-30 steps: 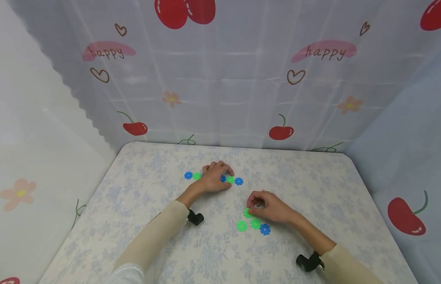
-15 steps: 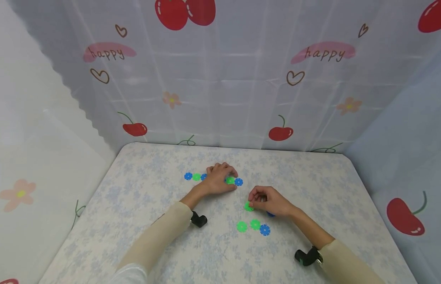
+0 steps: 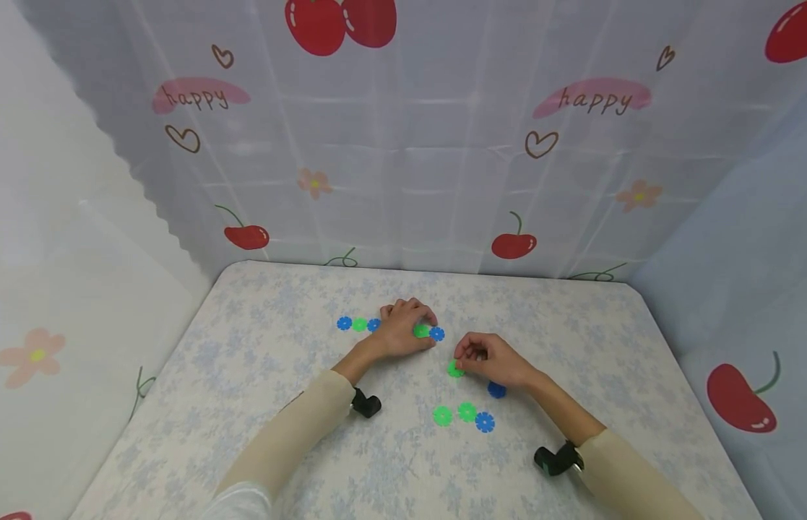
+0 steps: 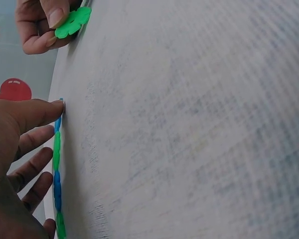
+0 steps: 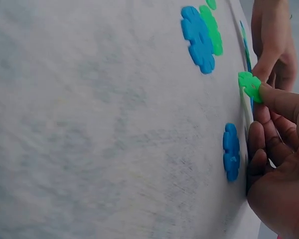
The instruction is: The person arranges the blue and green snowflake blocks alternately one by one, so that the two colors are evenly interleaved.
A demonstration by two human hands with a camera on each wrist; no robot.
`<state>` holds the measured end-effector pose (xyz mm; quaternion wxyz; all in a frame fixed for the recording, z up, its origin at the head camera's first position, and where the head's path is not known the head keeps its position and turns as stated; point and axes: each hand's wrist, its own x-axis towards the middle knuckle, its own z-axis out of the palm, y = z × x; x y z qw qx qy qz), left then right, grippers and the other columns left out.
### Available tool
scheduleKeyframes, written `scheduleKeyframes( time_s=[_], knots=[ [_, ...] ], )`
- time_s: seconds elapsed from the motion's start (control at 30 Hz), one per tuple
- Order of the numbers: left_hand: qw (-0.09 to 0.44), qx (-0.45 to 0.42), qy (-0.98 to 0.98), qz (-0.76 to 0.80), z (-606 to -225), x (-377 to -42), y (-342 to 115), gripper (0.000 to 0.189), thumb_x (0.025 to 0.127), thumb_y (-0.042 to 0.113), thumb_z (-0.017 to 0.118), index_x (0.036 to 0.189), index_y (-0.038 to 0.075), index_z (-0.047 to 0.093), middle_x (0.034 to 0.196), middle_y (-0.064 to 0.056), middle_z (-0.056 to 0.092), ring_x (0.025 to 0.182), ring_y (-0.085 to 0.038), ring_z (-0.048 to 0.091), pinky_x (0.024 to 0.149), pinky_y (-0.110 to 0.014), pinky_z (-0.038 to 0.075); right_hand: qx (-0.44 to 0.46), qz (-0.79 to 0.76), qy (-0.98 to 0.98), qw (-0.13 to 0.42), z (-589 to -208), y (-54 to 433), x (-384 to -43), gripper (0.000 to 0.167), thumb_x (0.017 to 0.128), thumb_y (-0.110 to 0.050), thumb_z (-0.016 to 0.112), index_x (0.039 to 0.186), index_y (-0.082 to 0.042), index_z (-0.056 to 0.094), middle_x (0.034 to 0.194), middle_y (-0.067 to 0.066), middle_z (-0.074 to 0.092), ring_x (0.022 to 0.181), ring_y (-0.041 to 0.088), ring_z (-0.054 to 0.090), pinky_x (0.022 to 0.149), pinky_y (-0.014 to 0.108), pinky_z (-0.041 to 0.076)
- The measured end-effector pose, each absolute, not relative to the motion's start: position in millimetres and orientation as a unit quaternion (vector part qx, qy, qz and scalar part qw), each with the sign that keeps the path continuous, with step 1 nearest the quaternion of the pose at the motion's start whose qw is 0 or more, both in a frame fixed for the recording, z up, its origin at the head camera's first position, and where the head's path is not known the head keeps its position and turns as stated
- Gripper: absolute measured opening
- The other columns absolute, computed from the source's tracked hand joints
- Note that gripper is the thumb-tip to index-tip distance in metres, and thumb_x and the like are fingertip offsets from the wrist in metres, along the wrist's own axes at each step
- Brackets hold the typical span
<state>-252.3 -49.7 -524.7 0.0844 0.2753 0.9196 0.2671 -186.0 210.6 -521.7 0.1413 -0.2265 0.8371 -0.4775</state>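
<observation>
My left hand (image 3: 404,328) spans the right end of a row of linked blue and green notched plastic discs (image 3: 360,325), its thumb at the near edge and fingers at the far edge. Part of the row is hidden under the hand. In the left wrist view the row (image 4: 57,152) stands edge-on beside my fingers. My right hand (image 3: 497,359) pinches a loose green notched disc (image 3: 454,369) between thumb and fingers, to the right of and nearer than the row's blue end disc (image 3: 437,334). The right wrist view shows this green disc (image 5: 249,85) tilted, above the table.
A blue disc (image 3: 497,390) lies below my right hand. Nearer on the patterned tablecloth (image 3: 351,462) are two green discs, one at the left (image 3: 443,416), one beside it (image 3: 467,412), and a blue disc (image 3: 485,422). A printed curtain (image 3: 403,202) stands behind the table.
My right hand has moved away from me with the green disc, uncovering the blue disc below it. My left hand has slid slightly right along the row, and another blue disc shows at its left.
</observation>
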Motion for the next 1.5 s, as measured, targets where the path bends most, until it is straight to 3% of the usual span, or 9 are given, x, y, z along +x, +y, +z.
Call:
scheduleKeyframes(
  time_s=[0.63,1.0,1.37,1.5],
  knots=[
    [0.081,0.273,0.916,0.281,-527.1,-252.4,-49.5,0.025,0.1,0.036,0.077,0.123,0.029,0.07,0.138,0.0,0.059,0.126,-0.03,0.047,0.113,-0.062,0.023,-0.174,-0.449,0.87,0.11,-522.7,204.5,-217.4,0.009,0.101,-0.009,0.073,0.108,-0.003,0.072,0.097,0.013,0.072,0.085,0.018,0.062,0.077,0.023,0.05],
    [0.084,0.274,0.913,0.291,-529.7,-254.1,-50.7,0.024,0.1,0.036,0.077,0.122,0.029,0.07,0.138,0.0,0.058,0.13,-0.032,0.047,0.112,-0.063,0.022,-0.142,-0.428,0.888,0.089,-522.4,202.2,-227.9,0.008,0.103,-0.016,0.073,0.108,-0.01,0.071,0.095,0.008,0.07,0.081,0.017,0.06,0.076,0.027,0.05],
    [0.084,0.272,0.913,0.291,-532.4,-254.3,-50.3,0.025,0.1,0.036,0.077,0.123,0.029,0.069,0.138,0.0,0.058,0.132,-0.034,0.046,0.113,-0.063,0.021,-0.168,-0.374,0.91,0.071,-525.0,198.9,-232.7,0.004,0.102,-0.017,0.073,0.104,-0.014,0.073,0.094,0.003,0.07,0.082,0.014,0.06,0.079,0.03,0.049],
    [0.083,0.27,0.915,0.289,-532.0,-254.8,-50.6,0.025,0.1,0.037,0.077,0.123,0.029,0.07,0.139,0.0,0.058,0.133,-0.034,0.046,0.113,-0.063,0.022,-0.17,-0.372,0.909,0.074,-524.9,198.9,-231.7,0.011,0.099,-0.021,0.078,0.107,-0.015,0.073,0.095,0.003,0.07,0.08,0.014,0.059,0.077,0.029,0.049]
  ],
)
